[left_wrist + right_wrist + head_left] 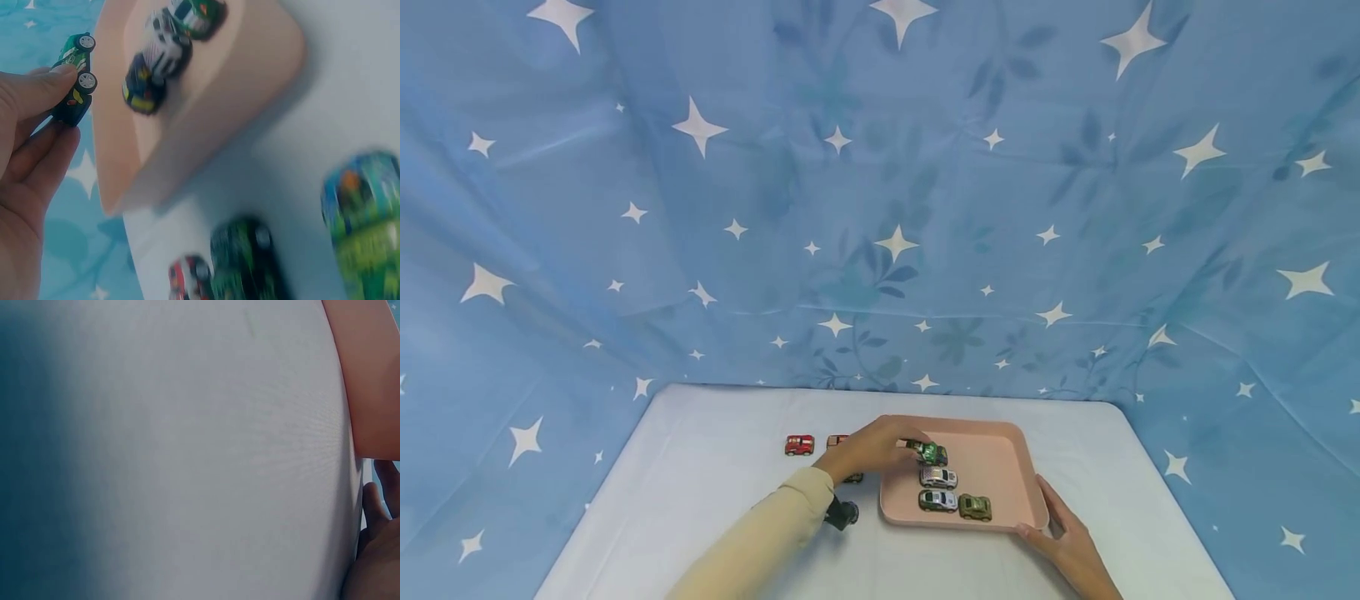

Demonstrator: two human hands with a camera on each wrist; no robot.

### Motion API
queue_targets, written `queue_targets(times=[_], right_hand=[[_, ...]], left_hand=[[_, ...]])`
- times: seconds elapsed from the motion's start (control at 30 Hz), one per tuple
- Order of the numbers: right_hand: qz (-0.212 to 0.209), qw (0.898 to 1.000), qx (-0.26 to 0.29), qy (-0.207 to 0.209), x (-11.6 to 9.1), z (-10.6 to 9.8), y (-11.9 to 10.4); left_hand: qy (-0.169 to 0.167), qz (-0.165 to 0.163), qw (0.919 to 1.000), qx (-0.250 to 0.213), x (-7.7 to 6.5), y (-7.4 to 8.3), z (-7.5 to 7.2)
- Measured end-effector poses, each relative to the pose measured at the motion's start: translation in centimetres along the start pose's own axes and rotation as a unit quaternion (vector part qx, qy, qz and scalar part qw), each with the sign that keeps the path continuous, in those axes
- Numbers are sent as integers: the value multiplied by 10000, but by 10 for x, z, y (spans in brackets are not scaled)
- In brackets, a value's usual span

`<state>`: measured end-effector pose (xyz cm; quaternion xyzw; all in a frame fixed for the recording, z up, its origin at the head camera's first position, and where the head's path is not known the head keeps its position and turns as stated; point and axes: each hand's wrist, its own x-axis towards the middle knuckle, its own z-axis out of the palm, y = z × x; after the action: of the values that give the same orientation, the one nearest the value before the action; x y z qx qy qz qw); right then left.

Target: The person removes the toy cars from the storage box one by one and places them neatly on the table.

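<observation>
My left hand [874, 446] reaches over the left part of a shallow pink tray [1000, 462]. Its thumb and fingers pinch a green toy car [76, 57], wheels facing the camera in the left wrist view. Below that hand, a silver toy car [938, 477], a white-and-green one [937, 500] and an olive one [975, 507] sit in the tray. A dark blue-and-yellow car [144, 86] is also inside, partly hidden in the head view. At the tray's front right corner my right hand [1067, 537] holds the rim, thumb in front and fingers along the side.
Left of the tray, a red toy car [800, 445] stands on the white table [700, 483]. An orange car [836, 440] and others are partly covered by the left arm. A blue curtain [880, 183] with white stars hangs behind and on both sides.
</observation>
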<state>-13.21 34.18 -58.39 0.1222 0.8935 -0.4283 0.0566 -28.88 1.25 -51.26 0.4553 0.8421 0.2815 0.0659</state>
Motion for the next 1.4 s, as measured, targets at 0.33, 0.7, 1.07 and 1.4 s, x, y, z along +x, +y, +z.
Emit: queue_targets(times=[0.33,0.7,1.07,1.4], right_hand=[[130,9999,-17,-70,-1,-5,4],[85,9999,-5,-104,3,-5,4],[114,9999,-8,-34,2,-1,3],[97,9999,-15,-63,2,0,0]], left_hand=[[158,-302,9991,-266,-30,-20,-21],[312,-829,9950,-454,-68,-40,-46],[477,-1206,9907,-423,-113,-58,-53],[439,-1520,9866,-385,-148,-69,-51]])
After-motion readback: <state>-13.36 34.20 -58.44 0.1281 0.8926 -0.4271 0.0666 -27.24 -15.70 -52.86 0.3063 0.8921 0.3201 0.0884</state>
